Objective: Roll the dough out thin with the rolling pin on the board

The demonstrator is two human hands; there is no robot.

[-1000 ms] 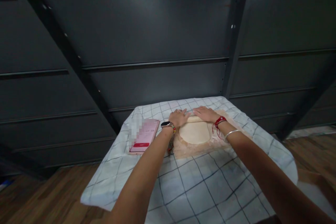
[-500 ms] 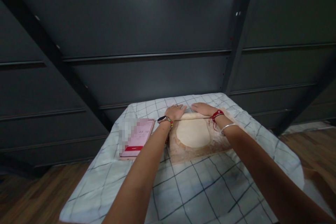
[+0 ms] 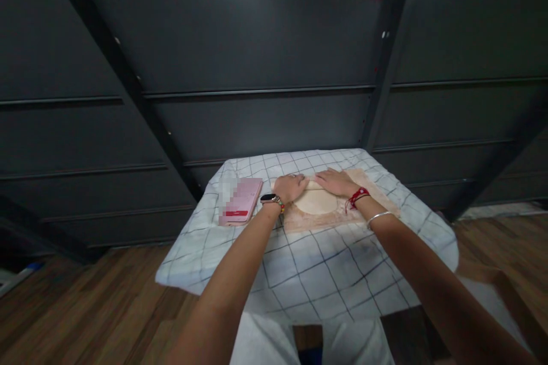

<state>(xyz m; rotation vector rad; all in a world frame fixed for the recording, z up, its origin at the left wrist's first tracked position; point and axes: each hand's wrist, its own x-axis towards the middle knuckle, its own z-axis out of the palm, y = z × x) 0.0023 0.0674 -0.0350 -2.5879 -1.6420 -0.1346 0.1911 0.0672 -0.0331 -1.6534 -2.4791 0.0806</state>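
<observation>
A flat round of pale dough (image 3: 317, 203) lies on a floured board (image 3: 377, 201) on a table covered with a white checked cloth (image 3: 317, 274). Both my hands rest palm down, fingers stretched flat, on a rolling pin (image 3: 313, 185) at the dough's far edge. My left hand (image 3: 290, 187) is on its left part, a watch and bead bracelet on the wrist. My right hand (image 3: 336, 181) is on its right part, with red thread and a silver bangle on the wrist. Most of the pin is hidden under the hands.
A pink phone (image 3: 240, 209) with a lit screen lies on the cloth left of the board. A dark metal wall with slanted beams (image 3: 128, 85) stands right behind the table. Wooden floor (image 3: 85, 308) surrounds the table.
My hands and the pin stay at the dough's far edge. The camera has pulled back and tilted down, so the table looks smaller and its near edge shows.
</observation>
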